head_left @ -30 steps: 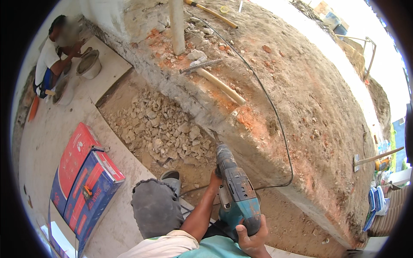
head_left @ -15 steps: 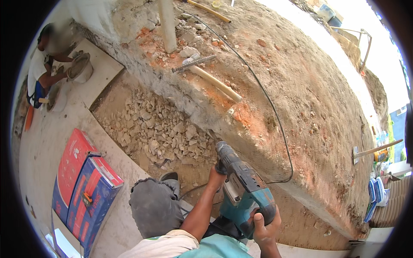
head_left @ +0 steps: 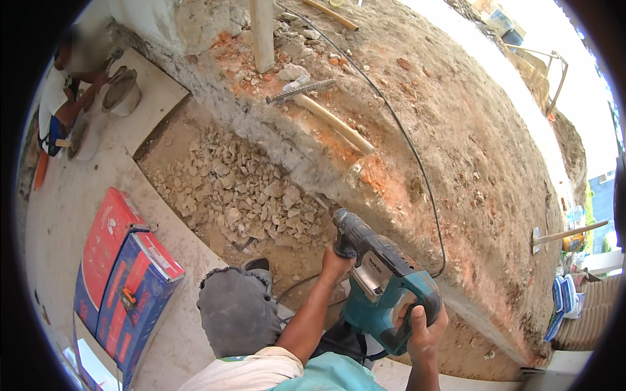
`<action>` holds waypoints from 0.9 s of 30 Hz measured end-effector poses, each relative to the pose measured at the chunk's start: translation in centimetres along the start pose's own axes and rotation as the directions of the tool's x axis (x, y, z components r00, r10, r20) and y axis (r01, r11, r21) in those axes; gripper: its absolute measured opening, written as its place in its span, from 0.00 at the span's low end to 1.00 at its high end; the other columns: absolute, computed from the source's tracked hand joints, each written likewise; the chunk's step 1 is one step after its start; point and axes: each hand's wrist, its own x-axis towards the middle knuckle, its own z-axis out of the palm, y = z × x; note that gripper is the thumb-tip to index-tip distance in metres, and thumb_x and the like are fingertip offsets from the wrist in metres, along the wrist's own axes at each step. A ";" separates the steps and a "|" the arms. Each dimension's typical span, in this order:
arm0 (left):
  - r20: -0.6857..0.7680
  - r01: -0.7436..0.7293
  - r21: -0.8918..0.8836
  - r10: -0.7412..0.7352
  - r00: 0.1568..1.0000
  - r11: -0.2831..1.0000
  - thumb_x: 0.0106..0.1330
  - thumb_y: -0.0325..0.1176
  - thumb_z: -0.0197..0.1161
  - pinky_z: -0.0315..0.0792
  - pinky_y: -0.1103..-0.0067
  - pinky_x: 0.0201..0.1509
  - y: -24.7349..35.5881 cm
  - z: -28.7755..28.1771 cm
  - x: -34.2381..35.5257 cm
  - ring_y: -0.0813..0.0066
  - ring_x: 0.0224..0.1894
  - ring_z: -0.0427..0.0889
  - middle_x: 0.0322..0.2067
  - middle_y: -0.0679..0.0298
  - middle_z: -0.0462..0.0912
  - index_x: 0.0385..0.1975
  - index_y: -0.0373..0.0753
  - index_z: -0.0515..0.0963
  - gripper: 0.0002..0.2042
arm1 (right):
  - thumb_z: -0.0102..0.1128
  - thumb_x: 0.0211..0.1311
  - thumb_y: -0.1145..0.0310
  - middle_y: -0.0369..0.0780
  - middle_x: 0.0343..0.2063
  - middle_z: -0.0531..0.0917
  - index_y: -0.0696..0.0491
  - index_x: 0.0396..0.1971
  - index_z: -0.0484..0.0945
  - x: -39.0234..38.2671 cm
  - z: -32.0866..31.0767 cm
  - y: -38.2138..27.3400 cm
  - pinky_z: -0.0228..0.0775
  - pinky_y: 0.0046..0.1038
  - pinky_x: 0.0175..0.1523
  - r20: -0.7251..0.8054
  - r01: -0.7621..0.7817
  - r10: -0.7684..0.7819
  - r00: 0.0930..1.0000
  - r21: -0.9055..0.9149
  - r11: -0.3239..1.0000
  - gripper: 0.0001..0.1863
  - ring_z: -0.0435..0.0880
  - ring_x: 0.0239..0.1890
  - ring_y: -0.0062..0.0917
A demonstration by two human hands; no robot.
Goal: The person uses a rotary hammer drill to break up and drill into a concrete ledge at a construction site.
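Note:
I hold a teal and black demolition hammer [head_left: 385, 277] with both hands. My left hand [head_left: 337, 262] is closed round the black front side handle, just behind the tool's nose. At the back, my right hand [head_left: 427, 329] grips the rear handle, its thumb on the near side. The chisel bit [head_left: 321, 201] points away from me and slightly left, its tip against the lower side of the raised earth and concrete ledge [head_left: 306, 166]. Broken concrete rubble [head_left: 244, 199] lies in the trench just left of the bit.
A long-handled hammer [head_left: 332, 124] and a threaded metal rod [head_left: 300, 91] lie on the ledge; a black cable [head_left: 417, 159] crosses it. Left stand red and blue boxes [head_left: 130, 280] with a tape measure [head_left: 128, 299] on top. At far left another person works over a bucket [head_left: 122, 94].
The demolition hammer and my hands sit slightly further right in view, while the bit stays by the ledge's side. The other person's hand has shifted above the bucket.

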 end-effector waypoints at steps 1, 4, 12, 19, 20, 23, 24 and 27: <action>-0.002 0.010 -0.020 -0.010 1.000 1.000 0.49 0.33 0.68 0.75 0.69 0.37 -0.1 0.1 0.2 0.56 0.35 0.85 0.28 0.50 0.84 0.30 0.33 0.80 0.12 | 0.64 0.60 0.51 0.38 0.24 0.79 0.62 0.45 0.70 0.2 0.0 -0.1 0.70 0.21 0.27 0.000 0.000 0.000 1.000 -0.003 1.000 0.29 0.78 0.22 0.20; -0.013 0.019 -0.051 -0.019 1.000 0.999 0.49 0.33 0.68 0.75 0.69 0.37 0.2 0.2 1.0 0.56 0.34 0.85 0.27 0.50 0.84 0.28 0.32 0.80 0.11 | 0.64 0.60 0.51 0.38 0.24 0.79 0.62 0.45 0.70 0.6 0.4 -0.7 0.70 0.21 0.28 0.004 -0.024 0.024 1.000 0.005 1.000 0.29 0.78 0.22 0.20; -0.077 -0.040 -0.119 0.031 0.997 0.992 0.51 0.33 0.67 0.75 0.69 0.37 -0.5 0.5 1.2 0.56 0.35 0.86 0.26 0.49 0.84 0.29 0.32 0.80 0.11 | 0.65 0.59 0.50 0.37 0.24 0.78 0.61 0.44 0.70 1.0 1.4 -1.7 0.70 0.21 0.28 0.009 -0.033 0.033 0.999 -0.028 0.999 0.28 0.77 0.22 0.19; -0.046 0.023 -0.205 -0.033 0.998 0.979 0.52 0.34 0.67 0.74 0.69 0.36 -0.8 0.3 2.3 0.58 0.33 0.86 0.26 0.50 0.84 0.29 0.32 0.80 0.11 | 0.65 0.60 0.51 0.37 0.24 0.78 0.60 0.45 0.70 1.5 2.8 -2.8 0.69 0.20 0.28 0.049 -0.017 0.021 0.999 -0.072 0.997 0.27 0.77 0.22 0.19; -0.070 0.013 -0.155 -0.024 0.997 0.988 0.52 0.34 0.67 0.74 0.69 0.35 -0.8 0.4 1.4 0.59 0.32 0.86 0.25 0.51 0.84 0.29 0.32 0.80 0.11 | 0.65 0.60 0.51 0.37 0.24 0.79 0.60 0.45 0.71 1.6 2.7 -3.1 0.69 0.20 0.28 0.037 -0.019 0.022 0.999 -0.065 0.998 0.27 0.77 0.22 0.19; -0.066 0.052 -0.159 -0.063 0.996 0.986 0.51 0.35 0.68 0.74 0.68 0.35 -0.3 0.4 1.2 0.59 0.32 0.86 0.24 0.51 0.84 0.28 0.32 0.80 0.11 | 0.64 0.61 0.51 0.37 0.24 0.79 0.60 0.45 0.71 1.9 2.7 -3.7 0.69 0.20 0.27 0.018 -0.017 0.018 1.000 -0.047 0.999 0.27 0.77 0.22 0.19; -0.051 0.066 -0.187 -0.077 0.996 0.980 0.51 0.35 0.68 0.74 0.68 0.34 0.4 0.3 1.8 0.59 0.31 0.86 0.24 0.51 0.83 0.27 0.32 0.80 0.11 | 0.64 0.61 0.51 0.37 0.24 0.79 0.61 0.46 0.71 1.9 2.7 -3.6 0.69 0.20 0.27 0.023 -0.008 0.009 1.000 -0.042 0.999 0.27 0.77 0.22 0.19; -0.067 0.020 -0.168 -0.032 0.997 0.986 0.51 0.35 0.68 0.74 0.68 0.35 0.9 0.2 1.6 0.58 0.33 0.86 0.25 0.50 0.84 0.26 0.32 0.80 0.11 | 0.64 0.61 0.52 0.37 0.23 0.78 0.61 0.47 0.71 2.0 2.4 -3.8 0.69 0.20 0.27 0.049 -0.017 0.021 0.999 -0.077 0.997 0.27 0.77 0.22 0.19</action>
